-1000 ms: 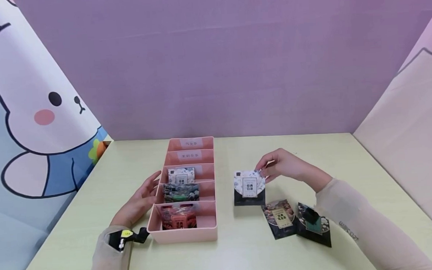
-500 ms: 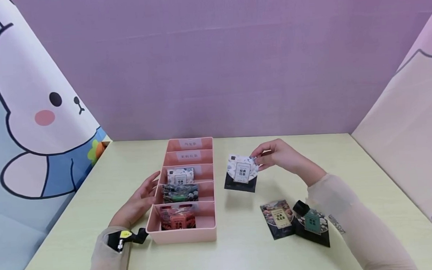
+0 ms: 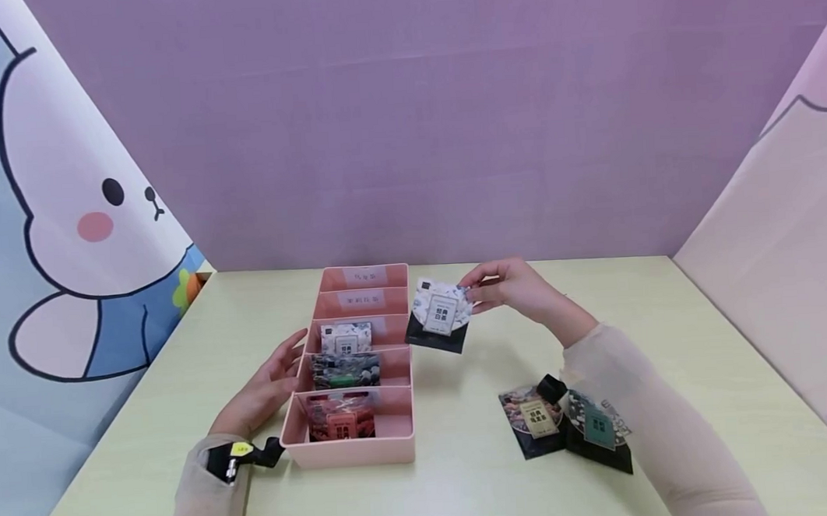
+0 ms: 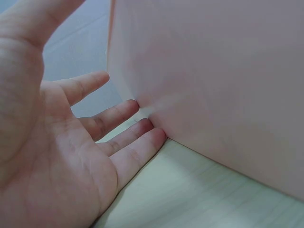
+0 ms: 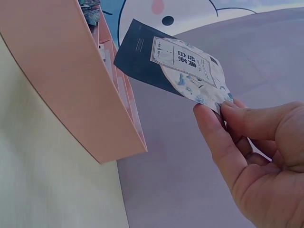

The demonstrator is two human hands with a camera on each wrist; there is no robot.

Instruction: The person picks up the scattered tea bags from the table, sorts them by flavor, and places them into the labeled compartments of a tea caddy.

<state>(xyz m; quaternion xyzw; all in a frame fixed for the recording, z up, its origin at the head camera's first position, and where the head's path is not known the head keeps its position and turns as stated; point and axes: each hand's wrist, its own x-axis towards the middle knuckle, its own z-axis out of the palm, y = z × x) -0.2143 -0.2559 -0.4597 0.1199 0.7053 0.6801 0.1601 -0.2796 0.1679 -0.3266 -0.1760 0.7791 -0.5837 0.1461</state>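
Note:
My right hand (image 3: 509,288) pinches a white and black tea sachet (image 3: 439,315) by its upper right corner, between thumb and fingers. In the head view the sachet hangs above the table beside the right wall of a pink divided box (image 3: 350,453). The right wrist view shows the same sachet (image 5: 175,66) tilted, printed face visible. My left hand (image 3: 262,387) lies at the box's left side. Its fingertips touch the outer wall (image 4: 228,95) in the left wrist view, fingers extended. Inside the box are a white sachet (image 3: 346,338), a dark green one (image 3: 345,371) and a red one (image 3: 341,416).
Two more sachets lie on the table at the right: one with a cream label (image 3: 537,419), one with a green label (image 3: 598,429), partly under the right sleeve (image 3: 646,402). The two far compartments carry paper labels (image 3: 364,298). A purple backdrop (image 3: 435,132) stands behind.
My right hand has lifted the white and black sachet and carried it left and away from me, up to the box's right side. The left hand stays at the box.

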